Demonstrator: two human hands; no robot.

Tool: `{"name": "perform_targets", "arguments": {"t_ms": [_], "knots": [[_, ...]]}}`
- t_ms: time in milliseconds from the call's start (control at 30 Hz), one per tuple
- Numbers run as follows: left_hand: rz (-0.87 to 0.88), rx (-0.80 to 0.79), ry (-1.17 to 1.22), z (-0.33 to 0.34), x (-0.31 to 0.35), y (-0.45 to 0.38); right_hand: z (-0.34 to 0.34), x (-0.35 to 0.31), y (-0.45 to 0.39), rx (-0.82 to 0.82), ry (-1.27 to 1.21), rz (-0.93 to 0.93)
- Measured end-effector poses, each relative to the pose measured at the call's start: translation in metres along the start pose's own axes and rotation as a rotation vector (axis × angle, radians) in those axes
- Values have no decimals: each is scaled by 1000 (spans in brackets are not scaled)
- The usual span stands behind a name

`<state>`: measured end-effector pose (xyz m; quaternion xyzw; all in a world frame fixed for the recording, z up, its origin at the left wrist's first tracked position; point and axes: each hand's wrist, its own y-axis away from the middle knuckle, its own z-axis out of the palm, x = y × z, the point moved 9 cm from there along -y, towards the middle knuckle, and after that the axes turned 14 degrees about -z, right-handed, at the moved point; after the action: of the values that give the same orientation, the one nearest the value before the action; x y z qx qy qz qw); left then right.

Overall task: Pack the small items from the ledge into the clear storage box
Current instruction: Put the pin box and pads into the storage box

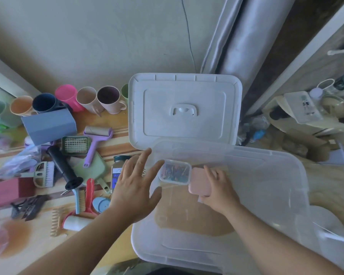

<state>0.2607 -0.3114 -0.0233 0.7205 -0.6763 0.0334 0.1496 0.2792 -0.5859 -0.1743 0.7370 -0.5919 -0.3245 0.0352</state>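
Observation:
The clear storage box stands open in front of me, its white lid propped against the wall behind it. Inside, at the far left, lies a small clear case of colourful pins. My right hand grips a small pink case right beside it, low in the box. My left hand hovers over the box's left rim with fingers spread and straight, holding nothing; its fingertips are just short of the clear case.
The ledge to the left is crowded: several cups along the wall, a grey box, a purple roller, a green grid cutter, brushes, a black handle, a jar. A curtain hangs behind.

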Motion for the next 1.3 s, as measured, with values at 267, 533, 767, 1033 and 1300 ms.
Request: {"name": "perform_targets", "arguments": {"t_ms": [267, 533, 767, 1033, 1300], "knots": [[-254, -185, -110, 55, -115, -47, -83, -119, 25, 319, 11, -362], [188, -353, -485, 132, -74, -70, -85, -207, 27, 364, -11, -468], [64, -336, -426, 121, -99, -63, -70, -240, 33, 345, -1, -471], [82, -213, -221, 89, -152, -34, -59, -326, 29, 501, 106, -652], [20, -51, 424, -43, -192, 15, 1, -360, -17, -4, 203, -583]]}}
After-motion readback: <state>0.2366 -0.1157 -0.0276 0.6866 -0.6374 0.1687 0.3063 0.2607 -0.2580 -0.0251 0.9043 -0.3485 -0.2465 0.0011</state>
